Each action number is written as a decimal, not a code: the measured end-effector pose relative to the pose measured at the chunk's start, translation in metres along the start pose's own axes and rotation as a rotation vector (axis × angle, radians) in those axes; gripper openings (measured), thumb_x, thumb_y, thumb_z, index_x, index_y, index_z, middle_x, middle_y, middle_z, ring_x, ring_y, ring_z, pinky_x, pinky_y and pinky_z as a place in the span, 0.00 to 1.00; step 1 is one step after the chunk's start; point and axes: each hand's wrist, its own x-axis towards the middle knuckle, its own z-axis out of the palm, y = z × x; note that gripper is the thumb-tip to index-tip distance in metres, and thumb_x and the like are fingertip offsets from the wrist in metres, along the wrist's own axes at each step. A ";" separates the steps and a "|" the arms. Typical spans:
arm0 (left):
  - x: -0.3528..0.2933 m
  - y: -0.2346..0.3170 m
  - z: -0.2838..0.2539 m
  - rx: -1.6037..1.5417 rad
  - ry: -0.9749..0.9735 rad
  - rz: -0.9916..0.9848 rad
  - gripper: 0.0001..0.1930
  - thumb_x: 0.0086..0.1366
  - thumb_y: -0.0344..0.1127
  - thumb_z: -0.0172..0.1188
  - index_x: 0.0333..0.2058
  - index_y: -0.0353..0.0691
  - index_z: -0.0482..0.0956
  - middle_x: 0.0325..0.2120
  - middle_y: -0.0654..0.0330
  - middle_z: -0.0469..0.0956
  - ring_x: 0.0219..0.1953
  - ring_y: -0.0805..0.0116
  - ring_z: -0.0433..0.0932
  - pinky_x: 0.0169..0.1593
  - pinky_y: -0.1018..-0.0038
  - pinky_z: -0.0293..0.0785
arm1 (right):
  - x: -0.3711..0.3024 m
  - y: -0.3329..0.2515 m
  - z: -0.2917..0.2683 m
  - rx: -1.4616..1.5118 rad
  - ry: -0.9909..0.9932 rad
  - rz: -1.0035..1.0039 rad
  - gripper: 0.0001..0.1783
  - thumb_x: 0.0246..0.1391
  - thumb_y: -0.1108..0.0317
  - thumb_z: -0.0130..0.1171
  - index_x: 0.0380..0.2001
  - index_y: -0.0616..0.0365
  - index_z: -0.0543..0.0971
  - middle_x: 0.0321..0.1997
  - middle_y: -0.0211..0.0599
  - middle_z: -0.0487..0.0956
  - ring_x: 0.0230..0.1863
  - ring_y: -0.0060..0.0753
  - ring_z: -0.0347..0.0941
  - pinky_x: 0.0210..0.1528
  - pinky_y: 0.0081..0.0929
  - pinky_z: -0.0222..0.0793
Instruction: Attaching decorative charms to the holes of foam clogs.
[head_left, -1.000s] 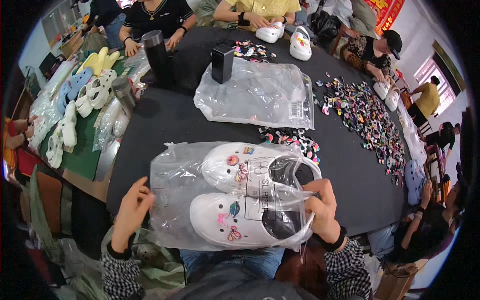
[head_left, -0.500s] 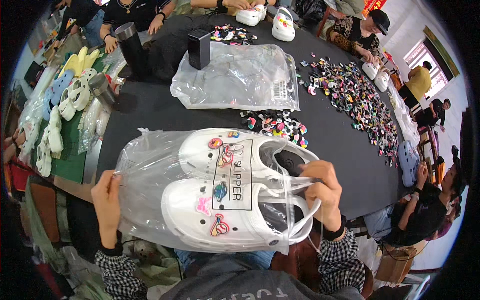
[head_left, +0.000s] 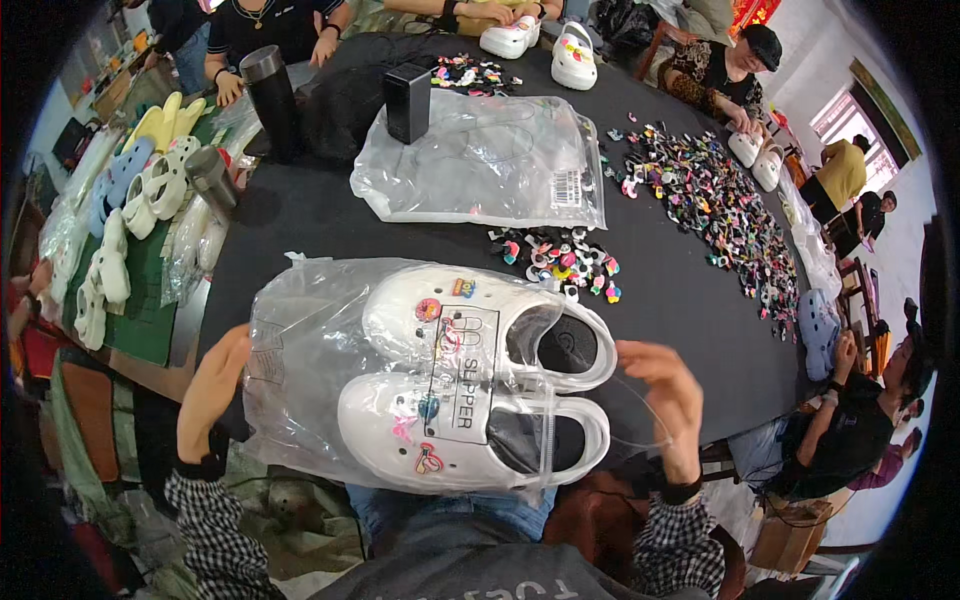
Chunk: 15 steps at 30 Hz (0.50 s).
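Note:
A pair of white clogs [head_left: 400, 310] lies on the black table at its near edge, toes to the left, inside a clear printed plastic bag [head_left: 300, 375]. Colourful charms sit on their uppers, and both heel ends stick out past the bag's zip edge on the right. My left hand [head_left: 213, 385] is at the bag's closed left end, fingers stretched along it, thumb hidden. Just right of the heels, my right hand [head_left: 668, 395] is open, fingers reaching toward them. A thin clear loop [head_left: 645, 400] hangs between this hand and the clogs.
Beyond the bag lie a small charm pile [head_left: 560, 262], another filled plastic bag [head_left: 480, 170] and a black box [head_left: 407, 103]. A large charm heap [head_left: 710, 210] spreads at the right. Two flasks [head_left: 268, 90] and more clogs [head_left: 150, 190] are left. Several people work around the table.
My right hand has let go of the heel straps, which now lie flat, and opened. The left hand's fingers have straightened at the bag's end.

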 end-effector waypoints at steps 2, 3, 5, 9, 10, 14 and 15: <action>0.016 0.006 -0.010 -0.009 -0.036 -0.095 0.19 0.74 0.41 0.44 0.52 0.32 0.72 0.44 0.60 0.76 0.45 0.73 0.71 0.51 0.78 0.66 | 0.018 -0.001 0.003 0.013 0.176 0.125 0.19 0.58 0.68 0.46 0.51 0.61 0.73 0.58 0.44 0.72 0.57 0.41 0.70 0.55 0.36 0.68; 0.026 0.001 -0.008 0.000 -0.033 -0.018 0.19 0.73 0.41 0.45 0.52 0.31 0.72 0.44 0.60 0.76 0.45 0.72 0.71 0.52 0.77 0.66 | 0.030 0.001 0.007 -0.070 0.113 0.167 0.21 0.58 0.68 0.49 0.55 0.61 0.71 0.57 0.45 0.72 0.57 0.41 0.70 0.54 0.34 0.69; 0.050 0.000 -0.001 -0.006 -0.033 0.047 0.20 0.73 0.42 0.47 0.51 0.30 0.72 0.44 0.59 0.76 0.46 0.73 0.71 0.52 0.76 0.66 | 0.051 -0.002 0.006 -0.153 0.048 0.190 0.25 0.58 0.67 0.51 0.58 0.61 0.68 0.56 0.46 0.72 0.57 0.42 0.70 0.52 0.33 0.71; 0.081 -0.002 0.026 -0.045 0.061 0.045 0.19 0.70 0.43 0.53 0.44 0.29 0.76 0.37 0.61 0.78 0.41 0.75 0.73 0.46 0.76 0.69 | 0.081 -0.003 0.001 -0.588 -0.409 0.270 0.34 0.55 0.62 0.59 0.63 0.61 0.63 0.57 0.51 0.72 0.57 0.44 0.71 0.55 0.32 0.68; 0.085 -0.001 0.031 0.007 0.100 0.087 0.18 0.69 0.42 0.54 0.41 0.29 0.77 0.34 0.62 0.79 0.38 0.76 0.73 0.43 0.78 0.69 | 0.085 0.003 0.000 -0.645 -0.501 0.274 0.34 0.55 0.61 0.59 0.63 0.60 0.63 0.57 0.51 0.73 0.56 0.44 0.72 0.56 0.33 0.67; 0.083 -0.010 0.039 -0.159 0.179 0.149 0.11 0.67 0.36 0.55 0.35 0.32 0.77 0.30 0.67 0.78 0.32 0.83 0.71 0.36 0.83 0.66 | 0.095 0.013 0.001 -0.490 -0.584 0.440 0.32 0.56 0.62 0.57 0.62 0.59 0.64 0.55 0.49 0.74 0.55 0.42 0.72 0.58 0.33 0.65; 0.079 -0.006 0.038 -0.214 0.237 0.204 0.09 0.67 0.34 0.55 0.36 0.33 0.77 0.29 0.67 0.77 0.31 0.83 0.71 0.35 0.83 0.66 | 0.090 0.017 0.002 -0.436 -0.512 0.444 0.30 0.57 0.64 0.56 0.61 0.59 0.64 0.54 0.49 0.75 0.54 0.41 0.72 0.58 0.33 0.65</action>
